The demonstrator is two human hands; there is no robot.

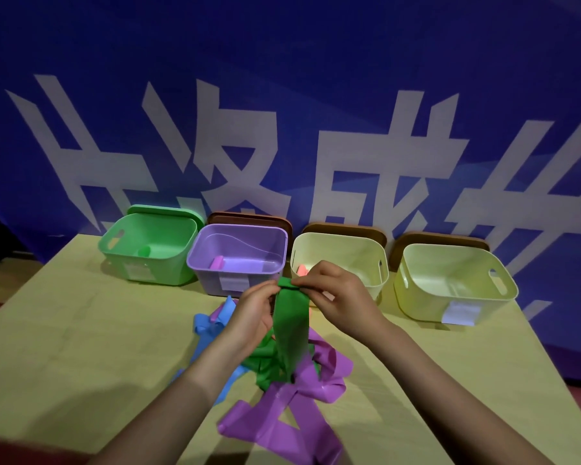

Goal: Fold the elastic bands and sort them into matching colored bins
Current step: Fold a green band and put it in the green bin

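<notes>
Both forearms reach forward, hands raised close together. Left hand (254,312) and right hand (334,293) each pinch the top edge of the band (291,327), fingers curled.

Green elastic band (291,327) held upright, top edge folded, above tangled purple band (282,417), blue band (208,325) beside

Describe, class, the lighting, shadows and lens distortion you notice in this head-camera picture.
Head view: dim light with a blue-violet cast; the forearms throw dark shadows on the table at lower left; wide-angle bending curves the table edges and the banner; focus is soft overall; the green band, held by the left hand and right hand, stays readable.
</notes>
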